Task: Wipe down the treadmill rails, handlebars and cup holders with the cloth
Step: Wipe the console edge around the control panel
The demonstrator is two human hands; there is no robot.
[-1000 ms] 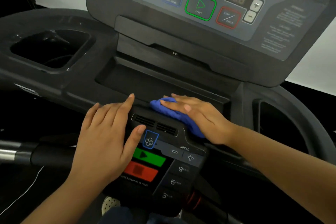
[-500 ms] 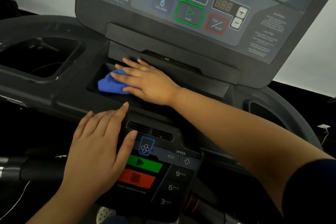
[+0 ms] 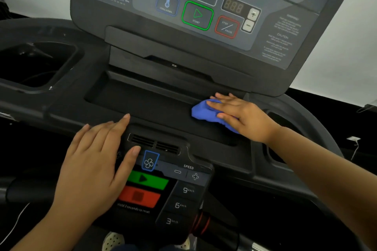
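Note:
A bunched blue cloth (image 3: 204, 112) lies at the right end of the shallow centre tray (image 3: 138, 98) of the black treadmill console. My right hand (image 3: 242, 116) presses flat on top of the cloth, fingers pointing left. My left hand (image 3: 95, 167) rests palm down, fingers spread, on the lower control panel beside the fan vent (image 3: 155, 144), holding nothing. The left cup holder (image 3: 34, 65) is a deep dark well at far left. The right cup holder (image 3: 279, 138) shows partly behind my right forearm.
The upright display (image 3: 197, 6) with start, stop and speed buttons leans over the tray. Green and red buttons (image 3: 146, 187) sit just right of my left hand. A handlebar end (image 3: 6, 191) shows at the lower left, with a thin white cord (image 3: 12, 228) below it.
My right hand slid the cloth from the near edge into the left part of the tray, then across to its right end. My left hand stayed on the lower panel.

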